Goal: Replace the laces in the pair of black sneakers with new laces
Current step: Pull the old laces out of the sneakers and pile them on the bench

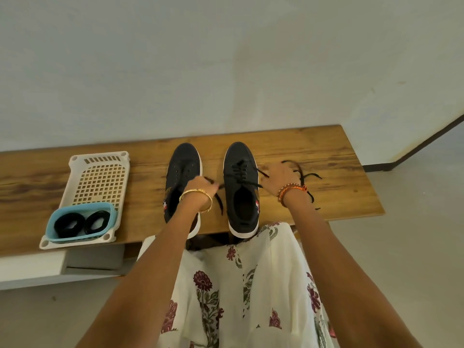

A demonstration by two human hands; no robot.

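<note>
Matt black cloth sneakers (213,187), grained wood table (326,156), perforated plastic tray (100,172)

Head view, steeply downward (near)

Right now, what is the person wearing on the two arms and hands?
Both forearms are bare, with no sleeves and no gloves. The left wrist carries a gold bangle. The right wrist carries braided thread bracelets in orange, red and white. No rings can be made out on the left hand or right hand.

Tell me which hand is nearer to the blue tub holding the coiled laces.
Left. The left hand is over the unlaced sneaker, right of the blue tub; the right hand is beyond the laced sneaker.
</note>
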